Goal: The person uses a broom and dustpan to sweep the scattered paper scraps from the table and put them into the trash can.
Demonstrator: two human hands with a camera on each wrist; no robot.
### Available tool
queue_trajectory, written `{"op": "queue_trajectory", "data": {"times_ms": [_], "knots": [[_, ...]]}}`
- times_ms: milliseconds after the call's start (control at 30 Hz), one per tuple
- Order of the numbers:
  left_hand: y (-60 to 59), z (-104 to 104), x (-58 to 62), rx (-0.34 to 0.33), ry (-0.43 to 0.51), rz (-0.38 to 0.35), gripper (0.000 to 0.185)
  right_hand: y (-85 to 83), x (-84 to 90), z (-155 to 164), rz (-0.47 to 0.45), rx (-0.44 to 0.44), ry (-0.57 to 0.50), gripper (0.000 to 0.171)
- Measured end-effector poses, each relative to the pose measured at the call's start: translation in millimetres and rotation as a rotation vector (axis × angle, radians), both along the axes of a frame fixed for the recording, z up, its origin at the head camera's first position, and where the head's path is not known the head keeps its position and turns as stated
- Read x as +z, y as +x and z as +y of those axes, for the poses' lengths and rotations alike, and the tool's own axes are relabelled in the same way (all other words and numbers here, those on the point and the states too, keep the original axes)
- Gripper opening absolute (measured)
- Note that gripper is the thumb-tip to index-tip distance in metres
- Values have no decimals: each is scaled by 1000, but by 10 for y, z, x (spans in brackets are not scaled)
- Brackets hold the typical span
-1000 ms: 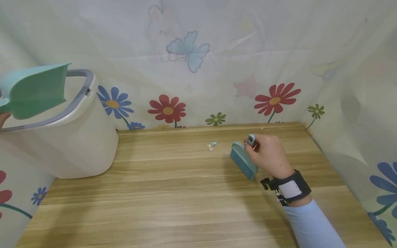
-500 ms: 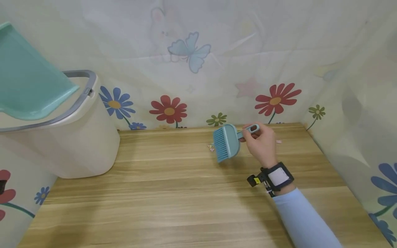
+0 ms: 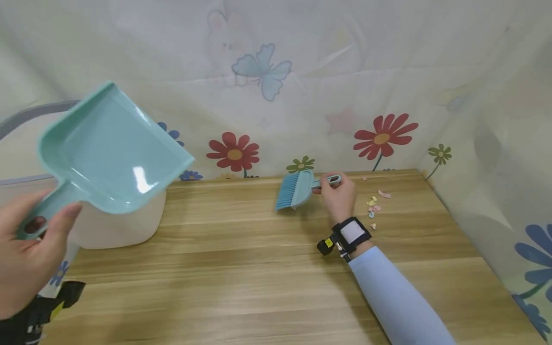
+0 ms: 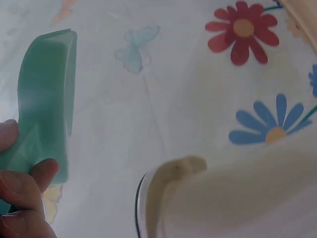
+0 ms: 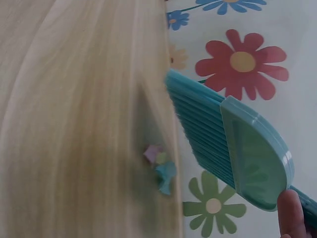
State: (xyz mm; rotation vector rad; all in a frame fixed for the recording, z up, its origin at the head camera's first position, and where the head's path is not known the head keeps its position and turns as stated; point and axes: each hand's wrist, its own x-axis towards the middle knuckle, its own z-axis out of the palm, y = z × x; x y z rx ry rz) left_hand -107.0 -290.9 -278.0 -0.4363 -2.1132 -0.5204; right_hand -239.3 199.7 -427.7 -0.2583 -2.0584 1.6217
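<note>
Left hand [image 3: 32, 258] gripped dustpan [image 3: 116, 148] by handle, fingers curled round it; dustpan raised off counter [image 3: 224, 273], long axis running forward and rightward from that hand, overlapping waste bin [image 3: 125, 230] in head view. Right hand [image 3: 340, 199] pinched hand brush [image 3: 304, 189] by handle, bristles pointing toward left hand's side. Paper scraps [image 3: 376, 209] lay just right of right hand, well apart from left; smaller scrap cluster [image 5: 166, 172] lay near bristles, between hands, much nearer right. Whether bristles touched counter could not be told.
</note>
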Motion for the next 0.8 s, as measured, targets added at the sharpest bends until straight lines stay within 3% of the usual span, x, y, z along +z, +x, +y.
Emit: {"op": "queue_trajectory", "data": {"times_ms": [67, 200, 400, 633, 800], "knots": [[41, 171, -39, -85, -3, -3, 47, -13, -55, 6, -20, -33, 23, 15], [23, 368, -269, -131, -12, -1, 63, 26, -142, 55, -67, -99, 76, 15], [-26, 572, -608, -173, -37, -212, 29, 254, -203, 208, -128, -153, 114, 20], [-105, 792, -967, -244, -3, -432, 28, 631, -226, 426, -155, -119, 101, 21], [-143, 930, -1229, -245, -2, -582, 25, 890, -176, 520, -155, -75, 60, 21]]}}
